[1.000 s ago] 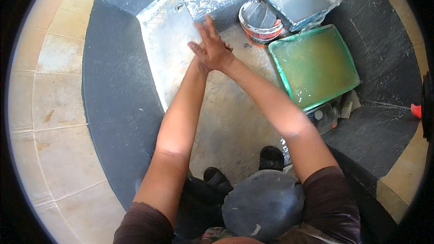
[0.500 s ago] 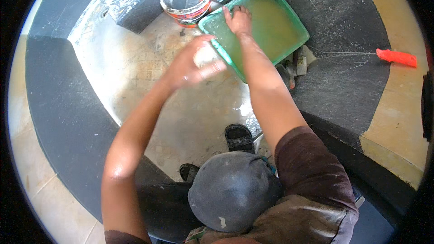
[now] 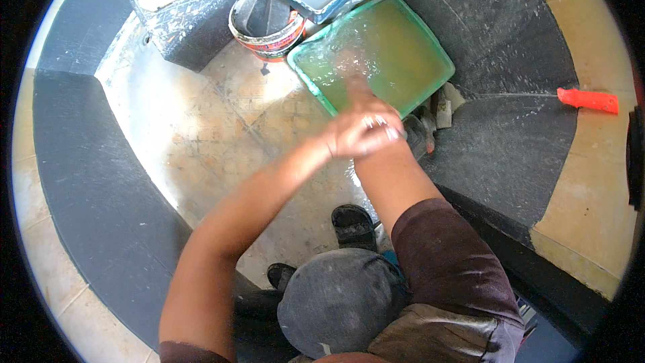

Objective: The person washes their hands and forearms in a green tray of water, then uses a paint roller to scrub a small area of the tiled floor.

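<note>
A green rectangular basin (image 3: 440,45) of cloudy yellowish water stands on the floor ahead of me. My right hand (image 3: 354,70) is dipped into that water, which ripples and blurs around it, so its fingers are hidden. Across my right forearm (image 3: 393,165), just outside the basin's near rim, my left hand (image 3: 368,132) is wrapped, wet and glistening. Neither hand shows a tool.
Behind the basin are a stained bucket (image 3: 269,46) and a blue-edged tub (image 3: 322,13) of pale liquid, beside a dark speckled block (image 3: 195,37). Small tools (image 3: 428,131) lie by the basin's right corner. A red-orange handle (image 3: 588,100) rests on the right ledge.
My left hand has moved from the open air left of the basin onto my right forearm. My right hand has sunk from the basin's far-left side into the water, stirring it.
</note>
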The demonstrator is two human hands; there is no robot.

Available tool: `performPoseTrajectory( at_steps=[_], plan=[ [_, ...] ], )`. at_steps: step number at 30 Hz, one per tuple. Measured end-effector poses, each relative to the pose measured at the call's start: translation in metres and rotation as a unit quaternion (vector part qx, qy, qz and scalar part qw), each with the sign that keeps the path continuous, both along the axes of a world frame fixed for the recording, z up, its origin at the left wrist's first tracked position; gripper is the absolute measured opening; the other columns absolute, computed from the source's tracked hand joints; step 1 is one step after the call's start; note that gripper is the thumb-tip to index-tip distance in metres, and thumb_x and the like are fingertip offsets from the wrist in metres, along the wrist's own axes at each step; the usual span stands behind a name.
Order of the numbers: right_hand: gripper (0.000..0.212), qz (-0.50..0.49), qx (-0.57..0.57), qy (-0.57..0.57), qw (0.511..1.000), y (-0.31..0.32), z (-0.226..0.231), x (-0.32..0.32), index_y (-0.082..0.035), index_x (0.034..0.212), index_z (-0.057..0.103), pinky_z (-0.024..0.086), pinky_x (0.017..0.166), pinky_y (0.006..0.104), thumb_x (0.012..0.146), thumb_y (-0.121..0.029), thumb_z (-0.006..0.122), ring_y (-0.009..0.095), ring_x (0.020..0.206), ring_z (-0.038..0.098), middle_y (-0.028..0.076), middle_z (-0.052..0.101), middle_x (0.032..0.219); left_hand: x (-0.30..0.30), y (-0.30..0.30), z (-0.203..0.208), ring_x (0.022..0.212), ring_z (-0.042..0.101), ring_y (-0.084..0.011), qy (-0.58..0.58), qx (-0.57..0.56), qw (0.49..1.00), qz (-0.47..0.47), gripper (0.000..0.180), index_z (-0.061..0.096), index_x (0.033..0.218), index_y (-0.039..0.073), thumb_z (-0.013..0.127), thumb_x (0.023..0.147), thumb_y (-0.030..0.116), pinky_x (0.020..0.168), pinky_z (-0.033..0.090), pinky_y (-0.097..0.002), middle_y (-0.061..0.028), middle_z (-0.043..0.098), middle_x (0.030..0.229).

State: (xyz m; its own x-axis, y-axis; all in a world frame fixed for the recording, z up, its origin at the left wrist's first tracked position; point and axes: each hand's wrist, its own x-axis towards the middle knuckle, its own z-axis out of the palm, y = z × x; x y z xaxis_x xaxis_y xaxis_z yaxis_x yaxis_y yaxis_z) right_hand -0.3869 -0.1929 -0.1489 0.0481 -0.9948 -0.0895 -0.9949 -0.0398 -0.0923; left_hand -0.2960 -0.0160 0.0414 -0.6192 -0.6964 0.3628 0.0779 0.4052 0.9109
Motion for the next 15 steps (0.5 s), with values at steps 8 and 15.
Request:
performPoseTrajectory(
  at_steps=[8, 15],
  plan=[
    [0.047, 0.049, 0.208, -0.001, 0.977, -0.002, 0.043, 0.048, -0.009, 0.137, 0.064, 0.036, 0.118, 0.0514, 0.103, -0.037, 0.047, 0.034, 0.141, 0.048, 0.019, 0.054, 0.149, 0.035, -0.057, -0.031, 0.111, 0.066, -0.0346, -0.225, 0.092, 0.97, 0.025, 0.044, 0.076, 0.108, 0.007, 0.051, 0.095, 0.041, 0.1, 0.05, -0.0413, -0.0159, 0.072, 0.116],
    [0.039, 0.077, 0.189, -0.001, 0.979, -0.01, 0.054, 0.023, -0.01, 0.126, 0.071, 0.044, 0.112, 0.0459, 0.103, -0.029, 0.045, 0.032, 0.13, 0.06, 0.017, 0.063, 0.138, -0.009, 0.012, 0.064, 0.083, 0.066, -0.0321, 0.041, -0.172, 0.983, 0.044, 0.046, 0.066, 0.09, 0.007, 0.068, 0.087, 0.053, 0.077, 0.048, -0.0452, -0.0104, 0.066, 0.084]
  ],
)
